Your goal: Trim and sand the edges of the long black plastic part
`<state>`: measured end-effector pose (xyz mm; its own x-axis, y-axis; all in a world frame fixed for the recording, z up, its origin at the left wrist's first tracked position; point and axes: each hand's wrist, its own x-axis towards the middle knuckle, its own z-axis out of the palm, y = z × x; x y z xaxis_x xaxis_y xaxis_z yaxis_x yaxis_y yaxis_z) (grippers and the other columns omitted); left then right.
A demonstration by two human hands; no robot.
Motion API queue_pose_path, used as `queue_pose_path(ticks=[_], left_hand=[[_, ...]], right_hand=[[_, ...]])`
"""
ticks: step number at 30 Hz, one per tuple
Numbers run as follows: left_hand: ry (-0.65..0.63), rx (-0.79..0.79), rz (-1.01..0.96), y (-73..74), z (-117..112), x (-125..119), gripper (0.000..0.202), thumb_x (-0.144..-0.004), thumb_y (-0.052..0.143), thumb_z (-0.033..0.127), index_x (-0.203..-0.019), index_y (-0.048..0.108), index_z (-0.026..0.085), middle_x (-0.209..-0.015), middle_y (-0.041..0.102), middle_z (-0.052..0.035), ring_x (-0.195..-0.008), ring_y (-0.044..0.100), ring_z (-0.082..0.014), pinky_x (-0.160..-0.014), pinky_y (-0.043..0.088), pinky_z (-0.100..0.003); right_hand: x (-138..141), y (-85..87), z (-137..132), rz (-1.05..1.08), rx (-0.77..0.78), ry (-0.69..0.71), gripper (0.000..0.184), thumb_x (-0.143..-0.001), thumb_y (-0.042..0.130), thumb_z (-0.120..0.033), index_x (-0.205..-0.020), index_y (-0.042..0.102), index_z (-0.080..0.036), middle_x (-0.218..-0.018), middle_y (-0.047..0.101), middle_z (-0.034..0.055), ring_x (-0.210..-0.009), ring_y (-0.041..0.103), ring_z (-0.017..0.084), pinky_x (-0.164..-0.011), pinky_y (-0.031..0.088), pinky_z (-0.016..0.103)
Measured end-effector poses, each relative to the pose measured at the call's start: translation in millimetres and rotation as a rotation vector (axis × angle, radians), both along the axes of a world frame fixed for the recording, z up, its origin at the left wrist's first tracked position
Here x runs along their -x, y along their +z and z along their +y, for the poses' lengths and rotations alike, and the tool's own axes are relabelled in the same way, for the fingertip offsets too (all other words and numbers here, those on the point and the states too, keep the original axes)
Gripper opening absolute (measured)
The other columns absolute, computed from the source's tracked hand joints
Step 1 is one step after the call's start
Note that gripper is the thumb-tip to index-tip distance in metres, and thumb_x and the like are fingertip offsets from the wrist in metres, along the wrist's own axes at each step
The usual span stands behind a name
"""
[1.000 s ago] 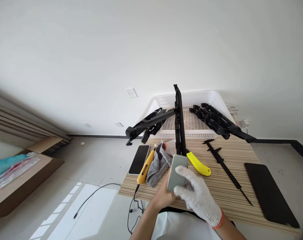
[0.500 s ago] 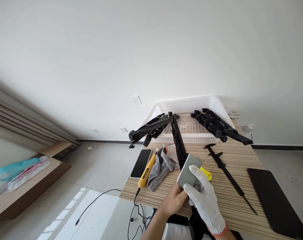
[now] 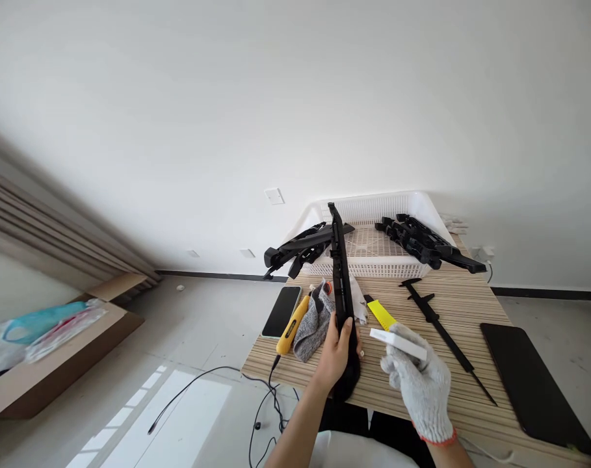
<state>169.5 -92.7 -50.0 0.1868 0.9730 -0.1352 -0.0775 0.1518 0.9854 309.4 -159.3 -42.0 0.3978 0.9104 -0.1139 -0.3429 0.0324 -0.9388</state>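
Black strip (image 3: 341,286) clamped in L hand (image 3: 336,354) grip, btm end partly hidden; R hand (image 3: 424,385) grip pinches grey block (image 3: 397,343), edge-on.

Box (image 3: 65,374) cut L edge, black strip (image 3: 341,273) part-hidden by left hand (image 3: 335,354)

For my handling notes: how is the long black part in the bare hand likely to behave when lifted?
The black part is probably stiff: held at its lower end by the left hand, it stands straight without sagging. Likely light, since one hand props it. Being long and narrow, it may tip sideways if the grip loosens.
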Motion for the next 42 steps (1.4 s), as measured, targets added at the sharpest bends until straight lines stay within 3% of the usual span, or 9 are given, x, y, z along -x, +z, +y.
queue_pose_path(ticks=[4,9,13,19,29,34,36,39,42], left_hand=[[0.016,-0.027,-0.079,-0.5,5.1,4.1,0.04,-0.092,0.055,0.059,-0.101,0.038,0.025,-0.075,0.052,0.0082,-0.052,0.049,-0.0063,-0.052,0.047,-0.021],[-0.034,-0.021,-0.084,-2.8,3.2,15.3,0.036,-0.096,0.051,0.057,-0.106,0.038,0.025,-0.08,0.053,0.0072,-0.053,0.05,-0.0051,-0.052,0.048,-0.021],[-0.047,0.057,-0.13,-2.3,-2.4,19.9,0.039,-0.095,0.053,0.056,-0.113,0.036,0.026,-0.081,0.053,0.0071,-0.054,0.051,-0.0053,-0.051,0.048,-0.02],[-0.084,0.041,-0.157,-1.6,-13.2,24.9,0.037,-0.095,0.051,0.058,-0.103,0.036,0.025,-0.077,0.05,0.0074,-0.052,0.049,-0.0053,-0.051,0.047,-0.02],[-0.09,-0.008,-0.169,-9.4,-15.0,27.3,0.042,-0.091,0.054,0.061,-0.101,0.036,0.025,-0.074,0.05,0.0085,-0.049,0.049,-0.0058,-0.049,0.049,-0.021],[-0.121,-0.045,-0.202,-13.6,-13.0,28.8,0.046,-0.088,0.057,0.064,-0.097,0.035,0.025,-0.075,0.053,0.0077,-0.049,0.052,-0.0062,-0.046,0.05,-0.022],[-0.117,-0.08,-0.203,-14.8,-11.5,29.0,0.047,-0.087,0.058,0.065,-0.096,0.034,0.025,-0.074,0.053,0.0081,-0.047,0.052,-0.0066,-0.045,0.05,-0.022],[-0.127,-0.121,-0.202,-16.7,-8.2,28.2,0.048,-0.085,0.06,0.063,-0.095,0.032,0.025,-0.071,0.053,0.0086,-0.046,0.053,-0.0075,-0.044,0.05,-0.023],[-0.152,-0.13,-0.215,-18.9,-4.5,26.3,0.045,-0.086,0.062,0.058,-0.096,0.032,0.025,-0.067,0.053,0.0097,-0.043,0.053,-0.0073,-0.044,0.048,-0.022]], right_hand=[[-18.8,9.2,-2.2,-0.484,0.14,0.127,0.048,-0.081,0.069,-0.058,-0.112,0.072,-0.022,-0.054,0.06,-0.0022,-0.043,0.053,0.015,-0.043,0.041,0.026],[-32.9,-2.9,-7.9,-1.261,0.362,0.261,0.043,-0.09,0.059,-0.058,-0.115,0.074,-0.027,-0.067,0.073,0.006,-0.064,0.07,0.026,-0.056,0.043,0.031],[-36.0,-4.0,-7.2,-1.437,0.487,0.366,0.045,-0.094,0.052,-0.058,-0.117,0.072,-0.025,-0.071,0.075,0.0078,-0.071,0.073,0.03,-0.057,0.04,0.032],[-30.7,15.2,3.4,-1.675,0.41,0.495,0.037,-0.097,0.047,-0.048,-0.106,0.075,-0.025,-0.079,0.077,0.0091,-0.071,0.074,0.028,-0.055,0.037,0.03],[-34.5,-4.4,18.2,-1.28,0.337,0.34,0.053,-0.092,0.045,-0.066,-0.106,0.079,-0.028,-0.081,0.078,0.0096,-0.082,0.074,0.029,-0.064,0.047,0.033],[-34.7,-20.7,23.6,-1.004,-0.144,0.297,0.032,-0.084,0.066,-0.048,-0.104,0.08,-0.027,-0.11,0.077,0.0066,-0.107,0.069,0.027,-0.093,0.053,0.036],[-28.1,-21.9,23.1,-0.986,-0.194,0.3,0.029,-0.081,0.071,-0.045,-0.099,0.081,-0.025,-0.108,0.077,0.0056,-0.108,0.068,0.026,-0.1,0.051,0.038],[-18.5,-19.4,20.0,-0.824,-0.07,0.235,0.032,-0.075,0.075,-0.045,-0.096,0.08,-0.02,-0.08,0.077,0.0055,-0.078,0.071,0.023,-0.072,0.058,0.033],[-15.3,-15.1,16.8,-0.663,0.095,0.224,0.035,-0.071,0.078,-0.044,-0.089,0.077,-0.014,-0.045,0.059,-0.0006,-0.04,0.052,0.014,-0.039,0.04,0.024]])
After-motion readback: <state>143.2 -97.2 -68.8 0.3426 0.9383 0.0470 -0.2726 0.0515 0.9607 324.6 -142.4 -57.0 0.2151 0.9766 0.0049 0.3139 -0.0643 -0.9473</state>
